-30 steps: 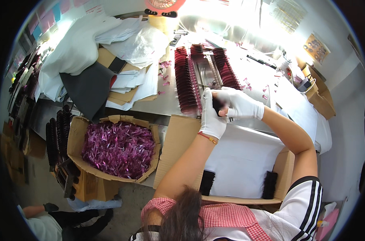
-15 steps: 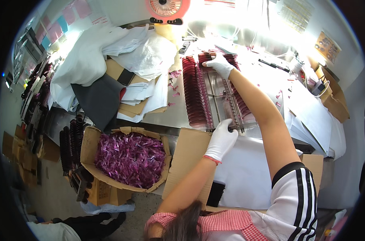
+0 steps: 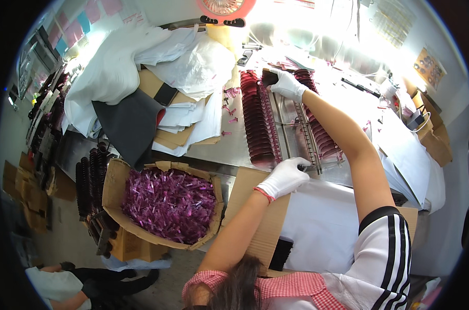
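While your white-gloved right hand (image 3: 290,87) is at the far end, your white-gloved left hand (image 3: 285,177) is at the near end of one long metal-railed rack (image 3: 303,130)

As you look down, you have one rack on the steel table (image 3: 237,139), bearing two long rows: a left row of shiny dark red discs (image 3: 257,119) and a right row of dark red discs (image 3: 325,140), both packed too tightly to count. Your left grip curls its thumb and fingers beside the rack's near end, but the view does not settle whether it is closed on anything. Your right grip stretches over the far end, and its hold is equally unclear. One tan cardboard box (image 3: 110,187) to your left holds a heap of glossy purple slivers (image 3: 167,206), beyond counting; one brown cardboard carton (image 3: 268,222) before you carries a white sheet (image 3: 322,222).

The rack's near end lies close to the table's front edge, facing the carton. On its left, a strip of metal dotted with small pink pieces separates it from the pile of papers (image 3: 190,124); on its right, your right forearm (image 3: 345,126) crosses the room towards the loose white sheets (image 3: 407,165). The rack's long axis runs away from you, its far end leaning slightly left.
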`<state>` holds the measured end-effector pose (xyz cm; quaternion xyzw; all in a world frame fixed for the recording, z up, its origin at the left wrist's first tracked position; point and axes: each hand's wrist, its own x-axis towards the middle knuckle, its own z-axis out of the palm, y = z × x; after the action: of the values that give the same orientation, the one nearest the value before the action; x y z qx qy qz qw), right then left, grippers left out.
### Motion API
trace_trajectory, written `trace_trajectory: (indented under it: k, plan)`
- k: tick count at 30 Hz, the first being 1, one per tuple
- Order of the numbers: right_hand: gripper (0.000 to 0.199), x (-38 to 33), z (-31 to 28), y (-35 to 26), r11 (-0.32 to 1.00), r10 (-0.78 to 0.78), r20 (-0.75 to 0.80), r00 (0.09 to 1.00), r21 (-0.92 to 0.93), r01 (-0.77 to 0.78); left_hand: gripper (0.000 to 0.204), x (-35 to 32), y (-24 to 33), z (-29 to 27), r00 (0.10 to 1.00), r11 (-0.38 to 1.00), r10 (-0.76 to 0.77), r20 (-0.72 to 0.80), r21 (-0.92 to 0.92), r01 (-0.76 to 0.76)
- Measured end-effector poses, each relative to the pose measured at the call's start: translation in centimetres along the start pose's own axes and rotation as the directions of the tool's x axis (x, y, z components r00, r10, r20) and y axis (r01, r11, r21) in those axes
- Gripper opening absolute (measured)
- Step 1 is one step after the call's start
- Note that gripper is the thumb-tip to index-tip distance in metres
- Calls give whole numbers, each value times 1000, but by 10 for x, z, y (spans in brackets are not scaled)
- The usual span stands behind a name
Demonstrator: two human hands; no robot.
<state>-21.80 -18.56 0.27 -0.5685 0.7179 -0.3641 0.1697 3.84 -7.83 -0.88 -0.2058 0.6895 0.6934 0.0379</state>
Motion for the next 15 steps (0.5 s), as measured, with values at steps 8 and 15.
trace_trajectory:
  k: [8,15]
  plan:
    - [65,-13,33,1,971,-83,-307,948,-238,8,53,0,2,0,1000,999,13,9,40,-14]
    - [49,-2,54,12,656,-526,-167,834,-704,273,51,0,0,1,998,996,56,-9,76,-55]
